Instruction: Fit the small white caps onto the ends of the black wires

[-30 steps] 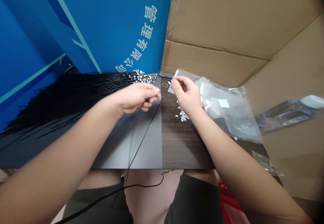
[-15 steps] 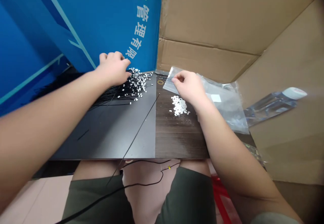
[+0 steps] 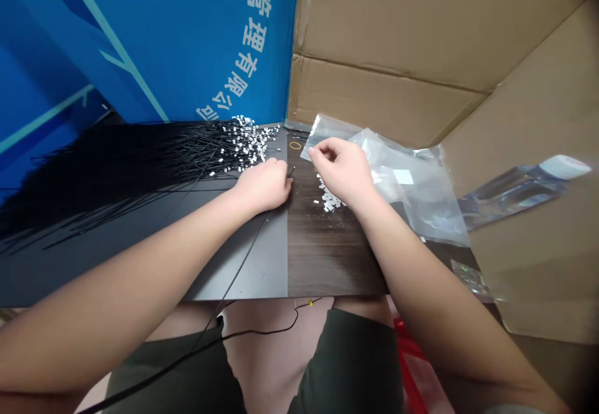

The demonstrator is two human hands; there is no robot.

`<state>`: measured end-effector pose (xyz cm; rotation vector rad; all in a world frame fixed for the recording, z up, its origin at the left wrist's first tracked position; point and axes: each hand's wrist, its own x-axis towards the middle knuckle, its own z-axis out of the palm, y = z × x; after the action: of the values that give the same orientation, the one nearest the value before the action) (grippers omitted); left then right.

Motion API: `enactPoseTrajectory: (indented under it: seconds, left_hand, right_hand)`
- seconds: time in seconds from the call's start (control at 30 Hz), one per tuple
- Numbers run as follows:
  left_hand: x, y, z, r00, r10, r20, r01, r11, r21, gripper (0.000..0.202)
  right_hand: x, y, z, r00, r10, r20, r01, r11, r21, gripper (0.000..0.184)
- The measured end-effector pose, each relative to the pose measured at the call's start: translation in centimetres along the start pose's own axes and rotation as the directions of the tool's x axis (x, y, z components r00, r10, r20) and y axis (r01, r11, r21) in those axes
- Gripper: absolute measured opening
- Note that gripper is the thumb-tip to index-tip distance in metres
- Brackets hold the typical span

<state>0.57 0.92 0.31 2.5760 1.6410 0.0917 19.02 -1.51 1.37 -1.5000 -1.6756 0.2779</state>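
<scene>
My left hand (image 3: pixel 262 184) rests on the grey board (image 3: pixel 243 258) with its fingers pinched round the tip of a thin black wire (image 3: pixel 253 251) that runs back towards my lap. My right hand (image 3: pixel 340 169) hovers just beside it, fingers curled in a pinch over a small heap of white plastic pieces (image 3: pixel 330 198); what it holds is too small to make out. A big bundle of black wires with white ends (image 3: pixel 121 164) fans across the left of the board.
Clear plastic bags (image 3: pixel 412 183) lie right of my right hand. A small yellow ring (image 3: pixel 295 145) sits near the back. A blue printed panel (image 3: pixel 163 39) and cardboard walls (image 3: pixel 421 39) close off the back and right. A clear bottle (image 3: pixel 519 186) lies at right.
My left hand has come back from the wire bundle at the rear to the middle with a single wire. My right hand has shifted slightly towards it.
</scene>
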Motion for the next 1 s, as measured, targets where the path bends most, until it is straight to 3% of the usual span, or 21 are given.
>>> enactPoseTrajectory:
  seconds: [0.3,0.57,1.0]
  left_hand:
    - [0.0,0.5,0.6,1.000,0.005,0.026,-0.006,0.999,0.053,0.042]
    - [-0.4,-0.1,0.2,0.998,-0.052,-0.021,0.048,0.988,-0.148,0.034]
    - [-1.0,1.6,0.4,0.999,0.000,0.043,-0.006,0.991,0.135,0.039]
  right_hand:
    - [-0.1,0.9,0.4,0.998,0.060,0.016,-0.059,0.998,-0.009,0.022]
    - [0.0,1.1,0.6,0.991,0.125,0.057,-0.123,0.992,-0.033,0.023]
    - [0.0,1.0,0.5,0.996,0.075,0.042,-0.073,0.996,-0.050,0.023]
